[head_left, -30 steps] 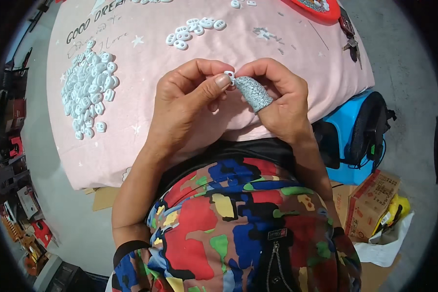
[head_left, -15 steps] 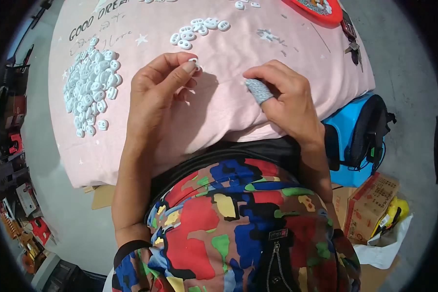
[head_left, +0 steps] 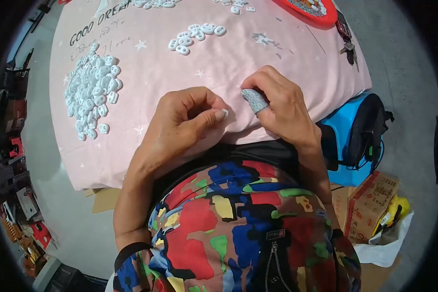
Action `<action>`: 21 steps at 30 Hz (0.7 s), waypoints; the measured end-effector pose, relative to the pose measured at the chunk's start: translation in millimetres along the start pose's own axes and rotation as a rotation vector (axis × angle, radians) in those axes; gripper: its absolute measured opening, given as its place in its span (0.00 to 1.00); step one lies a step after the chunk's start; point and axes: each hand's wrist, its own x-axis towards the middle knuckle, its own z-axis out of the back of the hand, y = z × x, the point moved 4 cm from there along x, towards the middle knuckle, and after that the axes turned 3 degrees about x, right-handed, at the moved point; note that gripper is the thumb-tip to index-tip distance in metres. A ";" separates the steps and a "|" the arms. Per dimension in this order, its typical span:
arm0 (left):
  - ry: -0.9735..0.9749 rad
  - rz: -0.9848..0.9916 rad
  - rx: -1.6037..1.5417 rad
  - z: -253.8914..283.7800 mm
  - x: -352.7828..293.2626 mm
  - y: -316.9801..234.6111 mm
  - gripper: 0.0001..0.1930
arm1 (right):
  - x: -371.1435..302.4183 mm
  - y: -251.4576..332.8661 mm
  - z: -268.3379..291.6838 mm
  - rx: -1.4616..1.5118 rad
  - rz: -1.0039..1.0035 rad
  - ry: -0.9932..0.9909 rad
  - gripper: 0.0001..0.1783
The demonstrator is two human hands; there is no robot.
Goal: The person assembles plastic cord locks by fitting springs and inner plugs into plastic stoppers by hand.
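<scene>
My left hand (head_left: 182,119) pinches a small white plastic piece (head_left: 225,112) between thumb and forefinger, low over the near part of the pink cloth (head_left: 151,68). Most of that piece is hidden by the fingertips. Just to its right is my right hand (head_left: 282,104), its thumb in a grey knitted finger cover (head_left: 254,100) and its fingers curled closed. Whatever these fingers hold, if anything, cannot be made out. On the left lies a big pile of white oval pieces with holes (head_left: 92,92). A smaller group of white pieces (head_left: 197,34) lies beyond my hands.
Small thin grey bits (head_left: 263,38) are scattered at the far right of the cloth. Behind them stands a red tray (head_left: 332,18), with keys (head_left: 349,48) near the edge. A blue bag (head_left: 348,129) and a cardboard box (head_left: 372,209) stand to the right.
My left hand has moved right and nearer to me with the white piece, close to my right hand. The right hand has shifted only slightly left.
</scene>
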 end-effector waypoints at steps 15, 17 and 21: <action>-0.107 -0.052 -0.389 0.1 -22.3 -33.7 0.09 | 0.3 53.2 13.2 0.473 -0.083 -0.013 0.07; -0.104 -0.083 -0.376 0.5 -24.4 -37.1 0.09 | -1.5 55.7 16.3 0.456 -0.107 0.006 0.07; -0.134 -0.117 -0.357 -0.8 -27.8 -45.6 0.08 | -2.8 62.9 25.4 0.416 -0.140 0.001 0.06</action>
